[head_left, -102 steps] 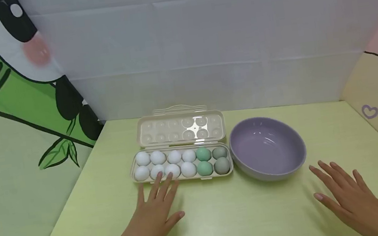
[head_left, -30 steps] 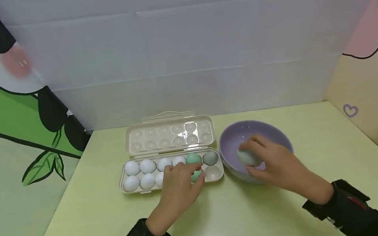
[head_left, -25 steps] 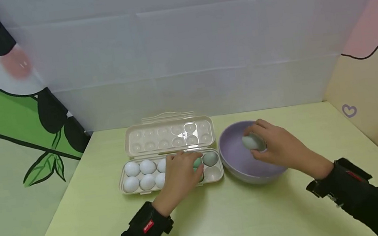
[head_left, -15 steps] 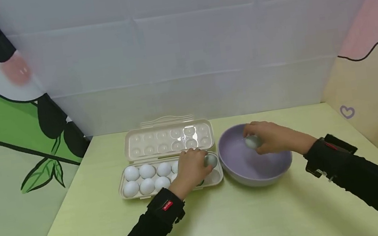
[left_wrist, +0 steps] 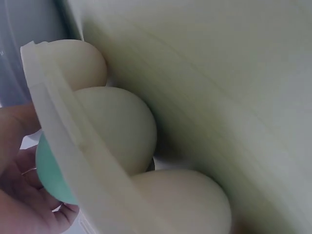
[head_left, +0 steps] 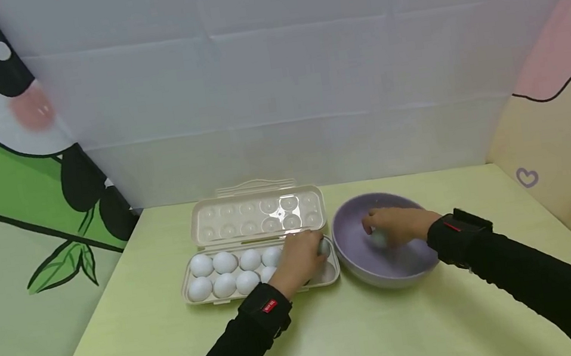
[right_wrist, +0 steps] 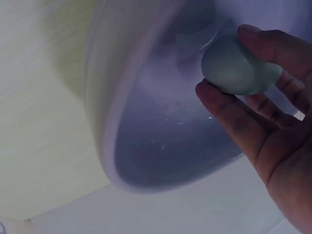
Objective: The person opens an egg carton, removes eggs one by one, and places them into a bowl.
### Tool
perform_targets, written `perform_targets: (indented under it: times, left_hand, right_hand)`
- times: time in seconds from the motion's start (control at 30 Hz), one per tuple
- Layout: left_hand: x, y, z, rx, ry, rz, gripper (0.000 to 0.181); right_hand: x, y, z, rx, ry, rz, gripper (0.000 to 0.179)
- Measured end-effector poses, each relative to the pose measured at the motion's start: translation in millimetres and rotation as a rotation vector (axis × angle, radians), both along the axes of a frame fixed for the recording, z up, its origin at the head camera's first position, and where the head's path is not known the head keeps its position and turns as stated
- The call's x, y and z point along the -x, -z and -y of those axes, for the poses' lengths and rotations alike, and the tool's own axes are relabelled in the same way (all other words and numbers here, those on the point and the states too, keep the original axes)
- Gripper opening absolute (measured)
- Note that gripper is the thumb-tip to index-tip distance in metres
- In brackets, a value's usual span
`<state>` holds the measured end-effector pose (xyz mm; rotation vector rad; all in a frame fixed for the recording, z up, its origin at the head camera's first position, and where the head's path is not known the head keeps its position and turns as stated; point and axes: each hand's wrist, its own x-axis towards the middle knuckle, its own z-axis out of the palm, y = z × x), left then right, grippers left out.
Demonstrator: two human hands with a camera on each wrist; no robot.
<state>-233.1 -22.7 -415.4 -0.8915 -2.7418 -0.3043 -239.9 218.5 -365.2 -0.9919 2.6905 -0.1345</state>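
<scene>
Where the pale green table (head_left: 339, 339) carries the whole lot, items run as follows, largest first.

Bowl (head_left: 353, 265), lilac, round, standing right of the egg box and just beside it. It sits within easy reach of the box, presumably so eggs cross over in one short move.

Egg box (head_left: 190, 275), cream plastic, long side running left to right; lid (head_left: 225, 217) thrown back flat toward the wall, which leaves both rows open from above. White eggs (head_left: 225, 262) fill the left cups. The near right cup shows empty beside the left hand.

Right hand (head_left: 397, 223), inside the bowl, low over its floor. The grip is closed round a grey-green egg (right_wrist: 239, 68): thumb on one side, fingertips (right_wrist: 253, 36) on the other, seemingly a light pinch suited to a fragile shell. In the wrist view the egg's long axis lies roughly crosswise between thumb and fingers; which end is blunt cannot be told.

Left hand (head_left: 300, 258), over the right end of the box. The wrist view shows a teal egg (left_wrist: 51, 178) against the curled fingers, so the grip is taken as closed on it; whether it is lifted or seated in its cup cannot be told, nor which way it points.
</scene>
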Motion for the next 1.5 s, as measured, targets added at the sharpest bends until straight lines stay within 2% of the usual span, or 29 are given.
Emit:
perform_targets:
  times: [0.17, 0.27, 0.4, 0.5, 0.7, 0.83, 0.9, 0.97, 1.07, 1.13, 1.23, 1.3, 1.43, 1.5]
  left_hand:
    - [-2.0, -3.5, 3.2, -0.098, -0.012, 0.047, 0.025]
    - [-6.5, -11.9, 9.7, -0.212, -0.019, 0.090, 0.029]
    - [-13.6, -23.9, 22.0, -0.367, -0.013, 0.113, 0.029]
    - [-18.5, -29.5, 31.8, -0.451, -0.011, 0.118, 0.029]
    - [-30.6, -32.5, 51.3, -0.525, -0.026, 0.165, 0.029]
    - [-35.4, -33.0, 57.0, -0.573, -0.029, 0.204, 0.031]
    - [-37.1, -33.2, 58.3, -0.601, -0.013, 0.216, 0.031]
    - [-39.1, -34.2, 59.0, -0.640, 0.013, 0.228, 0.031]
    - [-43.2, -35.5, 59.7, -0.705, 0.070, 0.250, 0.030]
    - [-46.8, -37.1, 59.9, -0.754, 0.108, 0.270, 0.030]
    - [-52.7, -39.8, 60.2, -0.840, 0.168, 0.319, 0.030]
    - [-56.7, -42.0, 60.6, -0.899, 0.201, 0.365, 0.031]
    - [-66.6, -49.1, 62.9, -0.987, 0.251, 0.463, 0.033]
    - [-75.2, -58.0, 64.9, -1.007, 0.269, 0.495, 0.032]
  right_hand:
    - [1.9, 6.7, 0, -0.017, 0.038, 0.039, 0.043]
    - [3.4, 10.9, 0, -0.023, 0.052, 0.047, 0.044]
    - [5.1, 13.4, -2, -0.018, 0.049, 0.037, 0.043]
    - [5.7, 14.5, -4, -0.010, 0.031, 0.025, 0.042]
    - [-2.8, 16.8, -2, 0.015, 0.018, 0.002, 0.043]
    - [-7.4, 5.2, 3, 0.024, 0.041, -0.015, 0.052]
    - [-10.7, -7.9, 9, 0.076, 0.044, -0.047, 0.060]
    - [-15.7, -23.9, 19, 0.170, 0.030, -0.081, 0.064]
    - [-29.5, -44.9, 40, 0.326, -0.027, -0.106, 0.064]
    - [-41.0, -52.8, 56, 0.392, -0.078, -0.110, 0.061]
    - [-57.0, -56.0, 76, 0.456, -0.150, -0.132, 0.058]
    - [-65.9, -54.6, 86, 0.493, -0.172, -0.182, 0.054]
    - [-79.0, -49.9, 99, 0.593, -0.142, -0.277, 0.047]
    - [-83.8, -47.9, 103, 0.634, -0.118, -0.300, 0.043]
